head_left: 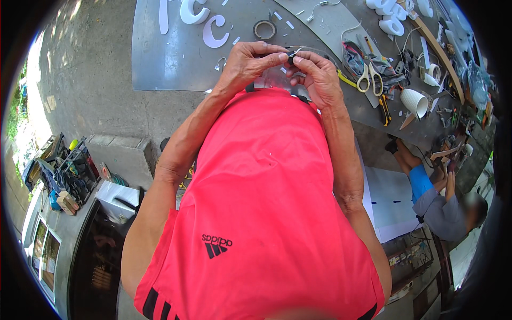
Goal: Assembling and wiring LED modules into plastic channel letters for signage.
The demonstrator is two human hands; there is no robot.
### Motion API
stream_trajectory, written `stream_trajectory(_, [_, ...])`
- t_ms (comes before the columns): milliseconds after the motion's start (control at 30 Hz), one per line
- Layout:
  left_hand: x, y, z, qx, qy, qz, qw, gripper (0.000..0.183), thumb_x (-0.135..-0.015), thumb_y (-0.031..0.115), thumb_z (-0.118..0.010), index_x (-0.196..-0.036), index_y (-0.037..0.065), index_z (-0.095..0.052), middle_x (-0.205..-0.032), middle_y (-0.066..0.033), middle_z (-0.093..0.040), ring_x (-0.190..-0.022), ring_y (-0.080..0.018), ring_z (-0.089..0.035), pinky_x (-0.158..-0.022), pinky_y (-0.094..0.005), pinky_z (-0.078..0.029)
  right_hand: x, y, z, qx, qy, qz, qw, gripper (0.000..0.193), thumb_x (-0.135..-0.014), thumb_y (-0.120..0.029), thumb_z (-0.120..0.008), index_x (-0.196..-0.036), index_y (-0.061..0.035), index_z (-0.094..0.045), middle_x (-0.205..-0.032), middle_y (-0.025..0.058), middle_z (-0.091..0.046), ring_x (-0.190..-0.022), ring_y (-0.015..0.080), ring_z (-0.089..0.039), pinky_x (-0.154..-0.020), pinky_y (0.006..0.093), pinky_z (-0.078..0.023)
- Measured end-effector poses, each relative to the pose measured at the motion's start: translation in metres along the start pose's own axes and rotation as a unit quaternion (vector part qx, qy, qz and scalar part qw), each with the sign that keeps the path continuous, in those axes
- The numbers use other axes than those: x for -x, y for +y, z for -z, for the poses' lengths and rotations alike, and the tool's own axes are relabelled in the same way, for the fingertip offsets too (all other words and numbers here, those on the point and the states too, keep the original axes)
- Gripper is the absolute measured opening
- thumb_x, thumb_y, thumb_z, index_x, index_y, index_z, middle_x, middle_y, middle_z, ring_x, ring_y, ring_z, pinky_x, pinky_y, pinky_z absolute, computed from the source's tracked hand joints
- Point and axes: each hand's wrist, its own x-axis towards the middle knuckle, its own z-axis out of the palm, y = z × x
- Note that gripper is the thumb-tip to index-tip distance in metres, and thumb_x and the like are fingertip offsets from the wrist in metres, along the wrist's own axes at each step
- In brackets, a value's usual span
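My left hand [249,65] and my right hand [319,80] meet above the near edge of the metal table. Between their fingertips is a small black piece [290,57] with thin pale wire by it; its exact kind is too small to make out. Both hands pinch it, thumbs against forefingers. Just beyond them a dark roll of tape [264,30] lies flat on the table. Scissors with cream handles [369,79] rest to the right of my right hand. A yellow-and-black utility knife [385,110] lies near the table edge.
White curved cut-outs [215,32] and small white scraps lie on the metal table [160,66]. At right are a white textured cup [414,102], cables, a long wooden strip [440,50] and clutter. Another person [445,210] sits at far right. A concrete block [121,160] stands at left.
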Motion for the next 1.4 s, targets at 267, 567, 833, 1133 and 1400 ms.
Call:
stream_trajectory(267, [0.0, 0.001, -0.002, 0.001, 0.012, -0.014, 1.0, 0.027, -0.093, 0.025, -0.078, -0.108, 0.002, -0.078, -0.088, -0.0008, -0.073, -0.068, -0.0053, -0.057, -0.057, -0.0222, -0.044, -0.001, 0.005, 0.001, 0.007, -0.007, 0.019, 1.0, 0.018, -0.096, -0.01, -0.069, -0.109, 0.0019, -0.072, -0.095, 0.0104, -0.075, -0.076, 0.0157, -0.07, -0.065, 0.0286, -0.056])
stream_trajectory(567, [0.0, -0.003, -0.004, -0.039, 0.046, -0.058, 0.996, 0.023, -0.093, 0.019, -0.077, -0.104, -0.001, -0.077, -0.091, -0.004, -0.075, -0.085, -0.0087, -0.067, -0.076, -0.0242, -0.054, 0.001, 0.01, -0.001, 0.067, -0.008, 0.051, 0.996, 0.024, -0.098, -0.016, -0.07, -0.112, 0.0042, -0.072, -0.096, 0.0107, -0.074, -0.078, 0.015, -0.069, -0.067, 0.028, -0.056])
stream_trajectory(833, [0.003, 0.009, 0.004, -0.116, 0.032, -0.071, 0.99, 0.015, -0.093, 0.013, -0.076, -0.101, 0.001, -0.076, -0.085, -0.0002, -0.071, -0.078, -0.0051, -0.063, -0.068, -0.022, -0.051, 0.012, -0.018, 0.003, 0.321, 0.082, 0.2, 0.922, 0.023, -0.095, -0.017, -0.073, -0.115, -0.0049, -0.073, -0.104, 0.0031, -0.071, -0.083, 0.0142, -0.065, -0.069, 0.0275, -0.053])
stream_trajectory(1133, [0.004, 0.012, 0.009, -0.227, 0.02, -0.268, 0.936, 0.01, -0.09, 0.008, -0.076, -0.099, 0.002, -0.075, -0.081, -0.0037, -0.065, -0.067, -0.0103, -0.059, -0.06, -0.0259, -0.046, -0.012, -0.048, -0.006, 0.595, -0.109, 0.357, 0.712, 0.029, -0.081, -0.013, -0.08, -0.11, -0.0154, -0.075, -0.117, 0.0024, -0.061, -0.108, 0.0235, -0.057, -0.095, 0.0387, -0.047])
stream_trajectory(1400, [0.005, 0.008, 0.007, -0.22, 0.031, -0.271, 0.936, 0.01, -0.09, 0.009, -0.076, -0.098, 0.004, -0.075, -0.082, -0.0033, -0.065, -0.068, -0.0124, -0.06, -0.059, -0.0261, -0.047, -0.026, -0.048, -0.001, 0.573, -0.173, 0.401, 0.694, 0.019, -0.083, -0.012, -0.079, -0.099, -0.0093, -0.071, -0.103, 0.0029, -0.065, -0.1, 0.0231, -0.063, -0.089, 0.0371, -0.049])
